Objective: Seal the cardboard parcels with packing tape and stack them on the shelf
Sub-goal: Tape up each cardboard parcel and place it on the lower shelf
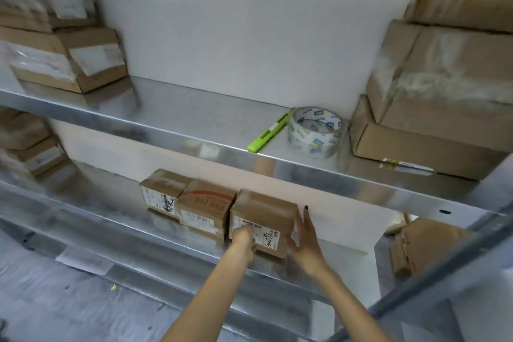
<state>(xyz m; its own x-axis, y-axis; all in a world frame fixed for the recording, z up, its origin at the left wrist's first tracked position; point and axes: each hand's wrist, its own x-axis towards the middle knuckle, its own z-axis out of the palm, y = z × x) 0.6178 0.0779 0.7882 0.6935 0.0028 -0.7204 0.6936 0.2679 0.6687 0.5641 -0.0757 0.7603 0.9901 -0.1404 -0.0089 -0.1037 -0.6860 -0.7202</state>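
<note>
Since the parcel (263,216) already sits on the lower shelf (111,230), touching the end of a row of 2 other small parcels (205,203), the hands seem to be squaring it into line rather than lifting it. The right hand (305,241) lies with straight fingers along its right side, while the left hand (244,239) presses the labelled front, its fingers curled or straight I cannot tell. The tape roll (315,130) and green cutter (268,133) lie side by side on the upper shelf (194,111), probably kept within reach for further sealing.
</note>
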